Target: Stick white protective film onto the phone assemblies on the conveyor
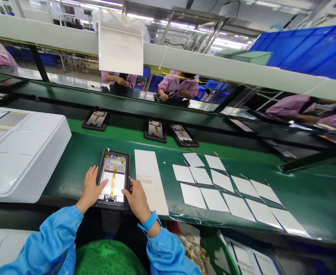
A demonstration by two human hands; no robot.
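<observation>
An opened tablet (114, 179) lies in a black frame on the green bench. Its circuit board, orange ribbon cable and white panels are exposed. My left hand (92, 186) holds the left edge, its thumb reaching over the inside and its fingers along the side. On the opposite edge, my right hand (138, 196) grips with curled fingers, thumb over the rim. A blue band (150, 221) circles my right wrist. Just right of the tablet lies a white paper strip (150, 179). Further right, several white rectangular pieces (200, 175) with short wires are laid out in rows.
A tall stack of white plastic trays (39, 152) stands at the left. Several opened tablets (155, 130) rest on the green strip behind the bench. A white sheet (121, 49) hangs from the overhead beam. Co-workers in pink sleeves (179, 86) sit across the line.
</observation>
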